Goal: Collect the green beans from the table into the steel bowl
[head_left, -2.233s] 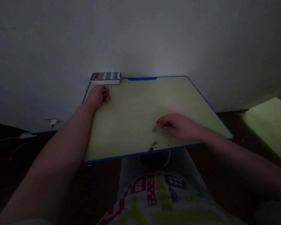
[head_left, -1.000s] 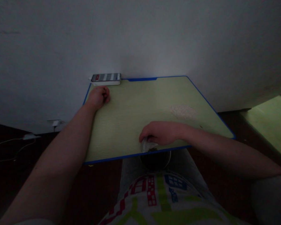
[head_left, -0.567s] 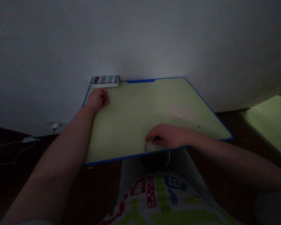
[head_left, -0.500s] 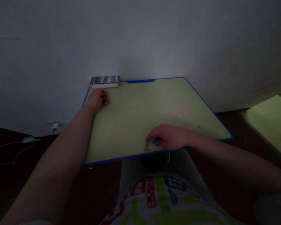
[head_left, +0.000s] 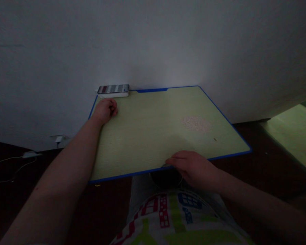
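My left hand rests on the far left of the pale yellow-green tabletop with its fingers curled in; I see nothing in it. At the near blue edge, my right hand is closed, fingertips pressed together over a small greyish thing, mostly hidden. Just below that edge, in front of my lap, a dark round container shows in part. A patch of small pale grains lies on the right side of the tabletop.
A phone lies on a white box at the far left corner, against the wall. A small dark sliver lies near the grains. On the floor at left are a plug and a cable adapter.
My right hand has moved toward me, from on the tabletop to its near edge, over the container. The pale round-edged thing under it is now mostly out of sight. My left hand stays put.
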### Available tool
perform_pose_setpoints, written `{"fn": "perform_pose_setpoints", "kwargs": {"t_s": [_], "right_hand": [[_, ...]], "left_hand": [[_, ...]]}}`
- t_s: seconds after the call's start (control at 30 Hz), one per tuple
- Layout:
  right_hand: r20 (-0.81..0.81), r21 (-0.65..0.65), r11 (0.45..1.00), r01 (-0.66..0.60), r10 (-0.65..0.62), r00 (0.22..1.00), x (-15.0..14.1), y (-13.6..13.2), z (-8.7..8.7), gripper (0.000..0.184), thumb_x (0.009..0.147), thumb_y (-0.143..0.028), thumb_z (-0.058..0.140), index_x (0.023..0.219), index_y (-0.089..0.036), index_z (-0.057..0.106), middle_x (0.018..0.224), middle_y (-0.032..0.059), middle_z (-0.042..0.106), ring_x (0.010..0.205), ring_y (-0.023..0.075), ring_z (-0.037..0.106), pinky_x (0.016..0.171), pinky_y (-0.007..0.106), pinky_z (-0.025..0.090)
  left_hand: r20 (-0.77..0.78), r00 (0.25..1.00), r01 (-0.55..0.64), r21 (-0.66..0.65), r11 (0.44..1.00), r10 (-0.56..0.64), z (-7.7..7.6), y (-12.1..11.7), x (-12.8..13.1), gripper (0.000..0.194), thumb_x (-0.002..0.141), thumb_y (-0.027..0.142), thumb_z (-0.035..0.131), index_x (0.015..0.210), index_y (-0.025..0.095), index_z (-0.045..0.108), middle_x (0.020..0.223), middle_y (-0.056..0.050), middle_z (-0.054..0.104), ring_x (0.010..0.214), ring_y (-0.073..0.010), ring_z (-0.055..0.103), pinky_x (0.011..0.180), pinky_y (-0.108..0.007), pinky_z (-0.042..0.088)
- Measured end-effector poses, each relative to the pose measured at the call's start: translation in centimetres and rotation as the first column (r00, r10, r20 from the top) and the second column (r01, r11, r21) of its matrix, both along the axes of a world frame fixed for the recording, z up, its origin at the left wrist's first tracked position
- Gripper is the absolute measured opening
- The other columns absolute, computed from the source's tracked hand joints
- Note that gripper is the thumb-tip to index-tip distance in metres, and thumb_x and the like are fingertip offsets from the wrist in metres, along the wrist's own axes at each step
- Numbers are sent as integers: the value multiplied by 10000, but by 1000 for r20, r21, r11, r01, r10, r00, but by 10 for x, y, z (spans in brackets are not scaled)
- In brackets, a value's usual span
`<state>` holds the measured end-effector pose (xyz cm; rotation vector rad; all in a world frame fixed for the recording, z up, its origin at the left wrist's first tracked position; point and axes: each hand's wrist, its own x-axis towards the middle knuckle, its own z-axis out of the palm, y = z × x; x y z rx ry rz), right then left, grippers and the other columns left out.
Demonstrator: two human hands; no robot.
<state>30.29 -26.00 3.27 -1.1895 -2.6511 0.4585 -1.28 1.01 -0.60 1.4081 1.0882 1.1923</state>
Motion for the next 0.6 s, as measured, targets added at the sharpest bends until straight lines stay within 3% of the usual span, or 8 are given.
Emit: {"fn": "perform_pose_setpoints", "kwargs": {"t_s": [0.1, 0.2, 0.43, 0.6], "right_hand": [[14, 291, 953, -86, 86, 996, 1, -22, -14, 293, 884, -132, 478, 1144, -114, 612, 943, 123, 692, 820, 209, 616, 729, 345, 497], [2, 434, 893, -121, 133, 991, 3, -35, -29, 259, 917, -135, 452, 1119, -128, 613, 878, 99, 695, 795, 186, 608, 698, 314, 496], [-17, 391, 910, -141, 160, 987, 9, -34, -65, 272, 912, -135, 473, 1144, -172, 611, 851, 77, 692, 808, 164, 615, 708, 281, 495], [-288, 273, 961, 44, 38, 957, 21, -38, -88, 273, 877, -133, 473, 1075, -170, 656, 859, 79, 714, 732, 153, 638, 645, 258, 503]], "left_hand": [[4, 1000, -24, -28, 999, 24, 2, -2, 2, 105, 642, 191, 458, 538, 192, 458, 425, 37, 336, 332, -83, 369, 346, -228, 247], [6, 999, -41, -51, 998, 41, 4, -3, 4, 118, 661, 197, 450, 544, 194, 444, 424, 41, 330, 333, -81, 355, 355, -228, 258], [11, 998, -59, -20, 998, 59, 2, -2, 2, 104, 646, 210, 446, 544, 201, 428, 416, 43, 318, 341, -88, 362, 362, -225, 245], [-60, 993, -101, -1, 995, 101, 10, -6, 7, 103, 623, 186, 428, 522, 202, 414, 415, 50, 296, 335, -77, 284, 358, -230, 205]]}}
